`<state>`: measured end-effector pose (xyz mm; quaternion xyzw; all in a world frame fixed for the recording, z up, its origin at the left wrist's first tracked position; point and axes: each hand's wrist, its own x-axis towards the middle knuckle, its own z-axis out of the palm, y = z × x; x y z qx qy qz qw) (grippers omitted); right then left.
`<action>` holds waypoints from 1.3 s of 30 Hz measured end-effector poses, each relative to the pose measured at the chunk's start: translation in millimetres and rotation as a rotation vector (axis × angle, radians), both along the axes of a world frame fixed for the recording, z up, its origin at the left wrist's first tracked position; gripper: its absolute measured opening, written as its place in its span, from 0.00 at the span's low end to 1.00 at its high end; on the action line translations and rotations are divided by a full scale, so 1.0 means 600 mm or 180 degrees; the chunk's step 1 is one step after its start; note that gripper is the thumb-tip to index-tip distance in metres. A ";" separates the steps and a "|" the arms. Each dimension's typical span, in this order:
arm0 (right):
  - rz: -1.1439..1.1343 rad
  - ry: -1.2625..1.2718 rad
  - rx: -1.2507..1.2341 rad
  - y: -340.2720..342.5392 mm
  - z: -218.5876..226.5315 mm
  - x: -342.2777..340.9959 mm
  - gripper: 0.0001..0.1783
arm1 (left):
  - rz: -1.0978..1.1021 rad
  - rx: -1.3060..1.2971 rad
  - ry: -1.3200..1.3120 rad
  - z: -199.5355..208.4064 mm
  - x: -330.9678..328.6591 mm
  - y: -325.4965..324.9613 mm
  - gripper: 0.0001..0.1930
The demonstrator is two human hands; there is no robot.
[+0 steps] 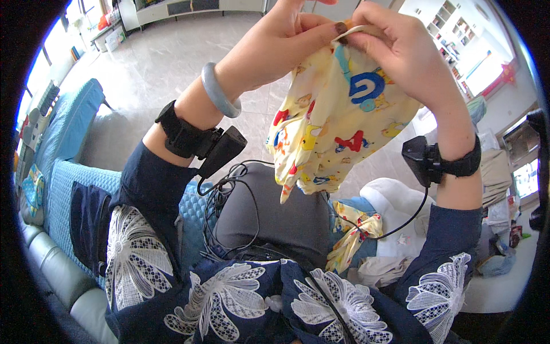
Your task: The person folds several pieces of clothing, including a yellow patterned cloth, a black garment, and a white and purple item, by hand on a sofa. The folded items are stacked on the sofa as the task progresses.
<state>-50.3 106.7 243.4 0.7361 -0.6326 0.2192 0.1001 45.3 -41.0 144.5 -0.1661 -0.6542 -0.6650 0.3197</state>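
Observation:
A pale yellow child's garment [329, 123], printed with coloured letters and cartoon animals, hangs in front of me from both hands. My left hand [286, 43] pinches its upper edge with thumb and fingers. Close beside it, my right hand [395, 49] grips the same edge, where a narrow pale band stretches between the hands. The cloth drops in loose folds to just above my lap. Whether it is a top or bottoms I cannot tell. Beside my right thigh lies another cloth piece [358, 229] with a matching yellow print, bunched up.
A white garment or soft toy [395, 209] and crumpled beige cloth [384, 270] lie at my right. Black cables [235, 189] loop over my lap. Dark folded clothing [90, 226] rests on the blue quilted sofa cover [60, 195] to the left. Grey tiled floor [172, 57] stretches ahead.

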 end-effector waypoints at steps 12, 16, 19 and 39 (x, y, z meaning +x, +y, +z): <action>-0.0782 0.1215 0.0171 0.029 0.089 0.054 0.11 | 0.1238 -0.2184 -0.0258 -0.063 0.010 -0.012 0.12; -0.0680 0.2414 0.0122 0.032 0.074 0.019 0.10 | 0.2119 -0.1454 0.0549 -0.059 -0.008 -0.029 0.09; -0.0743 0.2583 -0.0026 0.032 0.066 0.009 0.11 | 0.2023 -0.1515 0.0236 -0.061 -0.001 0.010 0.04; -0.1191 0.2517 -0.0337 0.010 0.076 0.069 0.09 | 0.2362 -0.1442 -0.0031 -0.173 -0.029 0.072 0.06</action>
